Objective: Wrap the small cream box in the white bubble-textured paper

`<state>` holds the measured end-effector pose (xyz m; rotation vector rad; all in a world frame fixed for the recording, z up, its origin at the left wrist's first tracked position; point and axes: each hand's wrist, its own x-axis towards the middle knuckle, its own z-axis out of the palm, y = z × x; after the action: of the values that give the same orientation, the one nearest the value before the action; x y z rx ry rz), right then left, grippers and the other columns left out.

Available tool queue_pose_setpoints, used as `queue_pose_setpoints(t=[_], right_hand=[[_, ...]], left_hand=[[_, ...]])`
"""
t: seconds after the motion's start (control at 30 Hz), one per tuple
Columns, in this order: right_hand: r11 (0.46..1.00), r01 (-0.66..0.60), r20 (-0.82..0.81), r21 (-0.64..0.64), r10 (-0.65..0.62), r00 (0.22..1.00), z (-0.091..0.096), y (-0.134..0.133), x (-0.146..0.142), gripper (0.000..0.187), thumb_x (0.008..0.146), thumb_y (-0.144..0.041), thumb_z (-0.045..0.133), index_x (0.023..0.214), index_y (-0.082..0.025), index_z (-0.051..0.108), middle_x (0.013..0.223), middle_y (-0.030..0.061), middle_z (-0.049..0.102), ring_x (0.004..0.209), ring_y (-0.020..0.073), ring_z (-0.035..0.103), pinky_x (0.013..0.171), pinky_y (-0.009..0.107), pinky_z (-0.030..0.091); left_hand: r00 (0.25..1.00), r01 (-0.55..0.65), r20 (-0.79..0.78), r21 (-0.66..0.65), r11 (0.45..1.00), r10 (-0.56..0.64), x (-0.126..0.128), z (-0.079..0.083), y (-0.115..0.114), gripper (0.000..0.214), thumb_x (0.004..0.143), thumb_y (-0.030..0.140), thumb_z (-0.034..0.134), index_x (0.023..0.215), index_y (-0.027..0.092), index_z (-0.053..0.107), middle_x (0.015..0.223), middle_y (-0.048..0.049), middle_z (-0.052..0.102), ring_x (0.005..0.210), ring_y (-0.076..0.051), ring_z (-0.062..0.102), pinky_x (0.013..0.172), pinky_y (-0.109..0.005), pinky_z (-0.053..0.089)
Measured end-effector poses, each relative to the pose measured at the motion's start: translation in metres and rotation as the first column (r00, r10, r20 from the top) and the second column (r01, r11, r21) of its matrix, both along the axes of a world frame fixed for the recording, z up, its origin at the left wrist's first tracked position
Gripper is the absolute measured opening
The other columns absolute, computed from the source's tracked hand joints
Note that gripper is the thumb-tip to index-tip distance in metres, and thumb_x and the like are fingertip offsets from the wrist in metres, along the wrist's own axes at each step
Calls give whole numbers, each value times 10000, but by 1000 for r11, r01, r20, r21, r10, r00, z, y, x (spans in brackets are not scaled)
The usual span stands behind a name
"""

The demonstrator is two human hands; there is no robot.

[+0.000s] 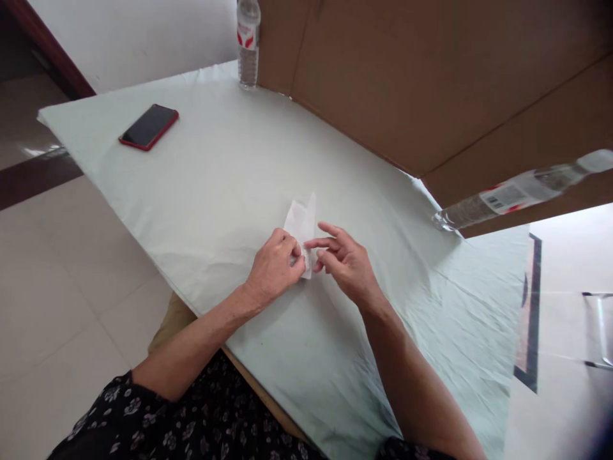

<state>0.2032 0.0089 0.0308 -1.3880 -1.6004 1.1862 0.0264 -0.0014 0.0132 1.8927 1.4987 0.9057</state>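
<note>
A small folded piece of white paper (301, 223) lies on the pale green tablecloth (230, 172) near the middle of the table. My left hand (275, 268) is curled, its fingers pinching the near end of the paper. My right hand (342, 259) touches the same end from the right, thumb and forefinger pressed on the fold while the other fingers stretch out. The far tip of the paper stands slightly up, pointing away from me.
A red-cased phone (148, 126) lies at the far left of the table. A water bottle (248, 41) stands at the back beside a large cardboard sheet (431, 83). Another bottle (522, 191) stands at the right. Tiled floor lies left of the table edge.
</note>
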Motion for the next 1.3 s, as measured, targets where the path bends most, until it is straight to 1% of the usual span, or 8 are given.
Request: queue_pose_setpoints(t=[0.07, 0.17, 0.4, 0.53, 0.63, 0.8, 1.07, 1.3], right_hand=[[984, 174, -45, -36, -176, 983, -7, 9, 7, 533, 819, -335, 643, 1315, -151, 572, 1028, 96, 770, 613, 132, 653, 519, 270, 504], [955, 254, -36, -153, -263, 964, -19, 24, 12, 603, 738, -392, 761, 1256, -133, 594, 978, 99, 751, 591, 136, 642, 403, 228, 433], [957, 175, -59, -231, -193, 979, -30, 47, -7, 659, 691, -397, 821, 1249, -136, 588, 764, 16, 684, 478, 127, 575, 339, 241, 401], [962, 172, -50, -210, -187, 981, -36, 57, -13, 728, 657, -422, 834, 1268, -134, 563, 692, -42, 622, 422, 97, 489, 338, 233, 348], [975, 136, -6, -177, -140, 990, -39, 64, -11, 564, 649, -433, 814, 1100, -150, 627, 620, -75, 549, 438, 82, 441, 384, 219, 309], [989, 25, -39, -143, -31, 999, -35, 72, -12, 298, 671, -431, 759, 727, -177, 613, 628, -47, 533, 567, 93, 441, 508, 236, 350], [996, 31, -271, -89, -54, 961, -28, 61, -20, 277, 721, -476, 751, 784, -208, 726, 752, -7, 665, 710, 154, 564, 679, 296, 477], [1000, 0, -312, -11, -3, 950, -16, 29, -17, 253, 791, -474, 759, 854, -229, 770, 844, 1, 729, 805, 180, 644, 824, 348, 524]], left_hand=[[1000, 9, -4, 21, 1000, -9, 0, -2, 0, 123, 818, 85, 614, 768, 182, 560, 906, -12, 548, 675, -102, 514, 683, -264, 478], [1000, 20, 3, 66, 998, -21, 0, -4, 0, 125, 819, 79, 597, 767, 185, 556, 913, -14, 552, 696, -105, 525, 665, -248, 474], [994, 8, -107, 22, 1000, -6, 0, -3, -1, 75, 844, 142, 630, 903, 183, 610, 1025, -40, 600, 737, -120, 603, 679, -260, 520], [979, 72, -204, 190, 979, -32, -1, -4, -2, 335, 861, 125, 601, 1190, 187, 622, 1323, -121, 592, 905, -179, 674, 780, -314, 566], [952, 184, -293, 306, 934, -91, -3, -5, -1, 335, 895, 95, 550, 1204, 189, 640, 1476, -143, 555, 908, -184, 684, 836, -350, 566], [935, 258, -323, 326, 910, -149, -6, -8, 3, 223, 926, 102, 526, 1032, 189, 701, 1104, -68, 767, 892, -216, 675, 814, -356, 557], [975, 172, -185, 264, 949, -126, -6, -11, 2, 215, 909, 126, 544, 1041, 217, 688, 1071, -60, 727, 930, -199, 670, 850, -342, 564], [982, -146, -99, 160, 976, 163, -7, -12, -4, 277, 805, 247, 728, 1026, 203, 567, 1045, -66, 616, 1002, -228, 645, 855, -362, 574]])
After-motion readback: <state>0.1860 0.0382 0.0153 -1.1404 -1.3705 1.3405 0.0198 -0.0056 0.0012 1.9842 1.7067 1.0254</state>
